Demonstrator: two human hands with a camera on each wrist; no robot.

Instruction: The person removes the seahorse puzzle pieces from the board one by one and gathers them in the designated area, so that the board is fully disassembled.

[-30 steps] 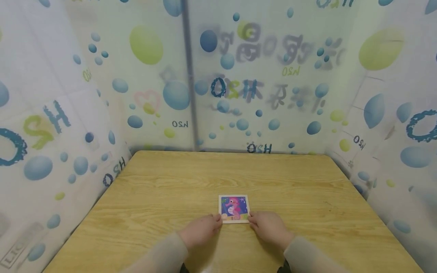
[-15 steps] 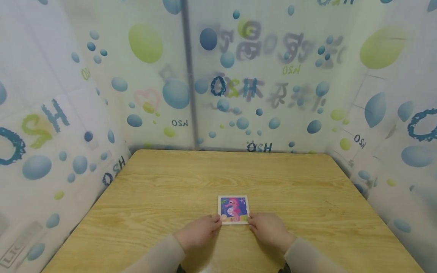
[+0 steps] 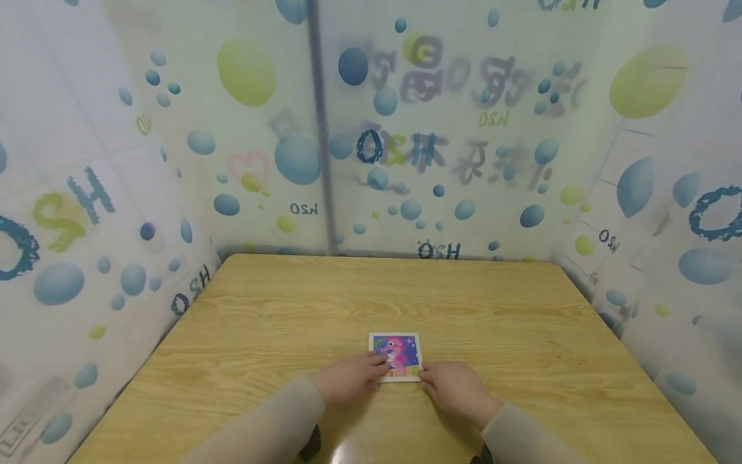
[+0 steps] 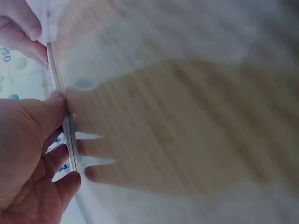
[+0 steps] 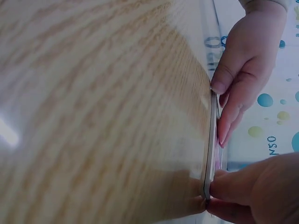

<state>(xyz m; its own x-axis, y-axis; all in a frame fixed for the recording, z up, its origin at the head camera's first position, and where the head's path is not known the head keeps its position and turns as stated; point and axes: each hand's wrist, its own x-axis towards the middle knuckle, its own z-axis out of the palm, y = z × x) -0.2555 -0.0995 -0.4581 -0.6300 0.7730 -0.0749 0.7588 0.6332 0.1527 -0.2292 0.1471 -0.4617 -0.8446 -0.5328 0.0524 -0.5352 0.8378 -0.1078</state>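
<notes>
A thin square seahorse picture board (image 3: 401, 351) with a white border lies flat on the wooden table (image 3: 278, 309), its pink seahorse facing up. My left hand (image 3: 350, 379) lies over its lower left corner with extended fingers resting on the face, covering part of the picture. In the right wrist view, that left hand (image 5: 250, 60) keeps its thumb at the board's near edge. At the lower right corner, my right hand (image 3: 458, 386) pinches the edge between thumb and fingers. From the left wrist, the board (image 4: 70, 135) appears only as a thin edge.
Pale curtains (image 3: 261, 129) printed with blue and green drops enclose the table at the back and both sides. The glossy tabletop mirrors the hands. Beige sleeves (image 3: 272, 419) cover both forearms.
My left hand has shifted from pinching the board's lower left corner to laying its fingers over the picture. The right hand keeps its grip, and the board stays in nearly the same place.
</notes>
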